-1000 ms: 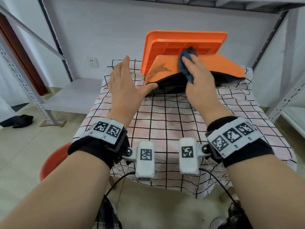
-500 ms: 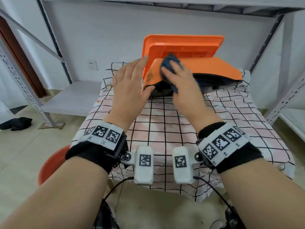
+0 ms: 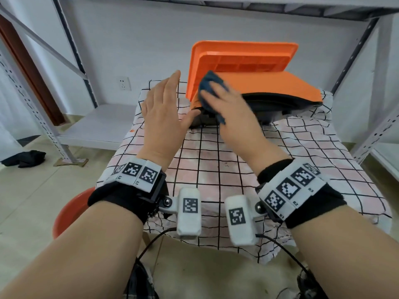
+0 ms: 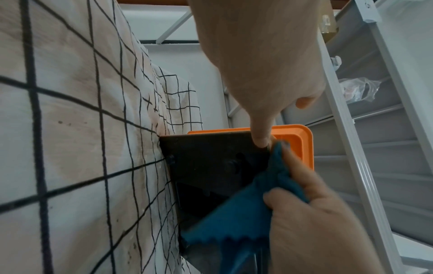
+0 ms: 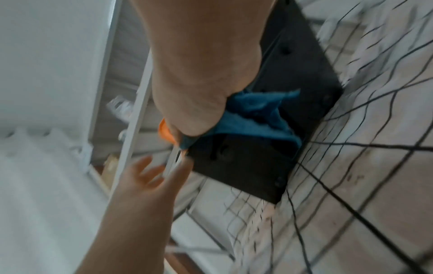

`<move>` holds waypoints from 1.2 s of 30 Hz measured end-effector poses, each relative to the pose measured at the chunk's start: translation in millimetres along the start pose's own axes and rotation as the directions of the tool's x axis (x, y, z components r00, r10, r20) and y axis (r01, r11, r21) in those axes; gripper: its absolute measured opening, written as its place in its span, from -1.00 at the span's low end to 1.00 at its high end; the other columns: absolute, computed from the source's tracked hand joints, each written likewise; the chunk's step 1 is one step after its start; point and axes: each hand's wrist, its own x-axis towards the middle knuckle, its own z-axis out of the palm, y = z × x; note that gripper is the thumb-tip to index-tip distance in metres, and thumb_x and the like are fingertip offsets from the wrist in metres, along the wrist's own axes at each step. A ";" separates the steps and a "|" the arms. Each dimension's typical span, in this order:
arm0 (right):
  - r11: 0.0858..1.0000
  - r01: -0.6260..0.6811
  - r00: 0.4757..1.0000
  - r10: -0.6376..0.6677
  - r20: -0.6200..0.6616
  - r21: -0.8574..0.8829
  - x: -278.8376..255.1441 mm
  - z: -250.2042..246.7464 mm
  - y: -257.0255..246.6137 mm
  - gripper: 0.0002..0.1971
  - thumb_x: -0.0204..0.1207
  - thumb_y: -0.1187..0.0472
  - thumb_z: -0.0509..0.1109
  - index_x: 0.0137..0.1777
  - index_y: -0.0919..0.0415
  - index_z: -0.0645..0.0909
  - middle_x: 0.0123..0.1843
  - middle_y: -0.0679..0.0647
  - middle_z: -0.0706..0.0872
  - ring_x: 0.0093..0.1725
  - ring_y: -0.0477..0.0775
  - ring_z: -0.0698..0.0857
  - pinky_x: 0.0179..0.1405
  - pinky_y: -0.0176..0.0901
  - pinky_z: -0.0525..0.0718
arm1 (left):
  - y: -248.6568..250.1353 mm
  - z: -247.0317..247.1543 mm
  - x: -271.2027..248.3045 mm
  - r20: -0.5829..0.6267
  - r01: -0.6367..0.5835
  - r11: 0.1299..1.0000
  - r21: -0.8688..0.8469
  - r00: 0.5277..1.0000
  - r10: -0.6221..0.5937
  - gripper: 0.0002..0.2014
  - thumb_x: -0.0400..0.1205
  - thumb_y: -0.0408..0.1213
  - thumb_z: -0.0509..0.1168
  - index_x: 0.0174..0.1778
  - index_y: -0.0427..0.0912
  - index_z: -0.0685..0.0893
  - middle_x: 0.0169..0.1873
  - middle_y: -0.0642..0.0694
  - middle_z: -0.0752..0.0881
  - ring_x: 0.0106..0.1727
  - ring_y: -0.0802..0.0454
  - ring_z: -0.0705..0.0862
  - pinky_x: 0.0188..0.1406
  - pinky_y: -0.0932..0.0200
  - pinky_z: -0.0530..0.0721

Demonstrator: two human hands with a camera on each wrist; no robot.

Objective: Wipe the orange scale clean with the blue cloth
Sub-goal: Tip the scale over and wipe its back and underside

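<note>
Orange scale (image 3: 261, 83) sits at the far end of the checked tablecloth (image 3: 226, 169), its tray tilted up. Right hand (image 3: 235, 108) presses the blue cloth (image 3: 208, 83) onto its left front corner (thumb apparently tucked under). Left hand (image 3: 164, 113) is spread, thumb touching the corner.

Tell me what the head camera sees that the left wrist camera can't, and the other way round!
Only the head view shows the scale's slanted orange top, the wall socket, the red stool and both wristbands. Only the left wrist view shows the scale's black underside, the left thumb tip touching its edge, and a plastic bag on the shelf. Both show the blue cloth in the right hand, the open left hand and the checked tablecloth.
</note>
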 end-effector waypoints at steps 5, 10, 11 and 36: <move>0.997 0.065 0.998 -0.065 0.006 -0.043 7.3 -13.6 24.3 -0.35 0.39 0.58 0.09 0.50 0.24 0.43 0.58 0.17 0.37 0.57 0.33 0.28 0.58 0.33 0.15 | -1.2 2.1 1.3 -0.023 0.037 0.999 -0.025 0.999 -0.037 -0.23 0.50 0.08 0.37 0.58 -0.16 0.28 0.40 -0.16 0.48 0.41 -0.15 0.42 0.43 -0.06 0.31; 0.999 -0.048 0.995 0.048 -0.089 0.003 -2.3 3.5 2.3 -0.35 0.37 0.55 0.11 0.51 0.28 0.42 0.58 0.22 0.35 0.57 0.37 0.25 0.59 0.17 0.21 | -1.8 5.8 0.9 -0.039 0.036 0.998 -0.045 0.999 -0.038 -0.26 0.52 0.04 0.37 0.57 -0.18 0.29 0.38 -0.17 0.49 0.39 -0.15 0.44 0.41 -0.06 0.33; 1.000 -0.004 0.998 0.005 -0.068 0.011 -7.8 8.5 -5.0 -0.37 0.38 0.55 0.11 0.50 0.27 0.43 0.58 0.22 0.36 0.58 0.37 0.24 0.58 0.12 0.18 | -2.9 6.5 0.8 -0.043 0.032 0.999 -0.039 0.999 -0.033 -0.27 0.53 0.02 0.37 0.57 -0.18 0.30 0.38 -0.17 0.50 0.39 -0.15 0.44 0.41 -0.05 0.33; 0.891 0.275 0.961 -0.238 0.143 -0.362 -1.7 -7.9 1.6 -0.43 0.48 0.32 0.09 0.53 0.17 0.39 0.54 0.19 0.43 0.52 0.36 0.39 0.48 0.24 0.33 | -4.3 6.5 -6.0 -0.013 -0.094 0.996 -0.009 0.995 0.094 -0.39 0.55 -0.26 0.33 0.54 -0.17 0.35 0.39 -0.14 0.51 0.39 -0.15 0.44 0.38 0.01 0.29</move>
